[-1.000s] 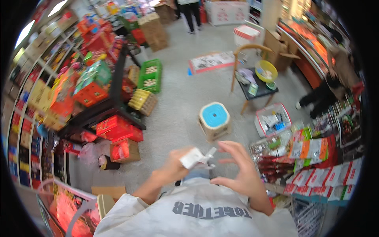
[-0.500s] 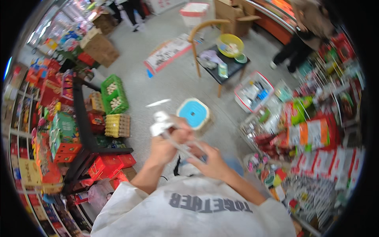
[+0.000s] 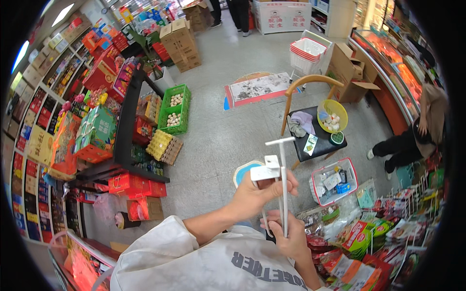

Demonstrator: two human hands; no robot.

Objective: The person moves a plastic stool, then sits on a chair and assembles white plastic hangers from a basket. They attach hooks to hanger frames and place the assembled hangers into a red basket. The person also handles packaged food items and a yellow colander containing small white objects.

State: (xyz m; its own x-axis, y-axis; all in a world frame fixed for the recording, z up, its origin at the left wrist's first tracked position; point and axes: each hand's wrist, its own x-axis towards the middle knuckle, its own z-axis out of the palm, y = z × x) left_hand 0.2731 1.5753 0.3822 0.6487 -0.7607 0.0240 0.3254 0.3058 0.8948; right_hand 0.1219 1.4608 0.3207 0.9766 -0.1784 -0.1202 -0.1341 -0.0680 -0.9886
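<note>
Over the grey floor (image 3: 208, 145), 2 hands (image 3: 252, 198) hold a white rod bracket (image 3: 283, 196).

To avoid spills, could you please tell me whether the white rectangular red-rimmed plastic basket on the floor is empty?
Not empty: the white rectangular plastic basket holds a small blue package and some whitish items.

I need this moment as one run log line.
left hand: holds white bracket near its plate | right hand: holds its lower rods | blue-topped stool: partly hidden beyond left hand
</note>
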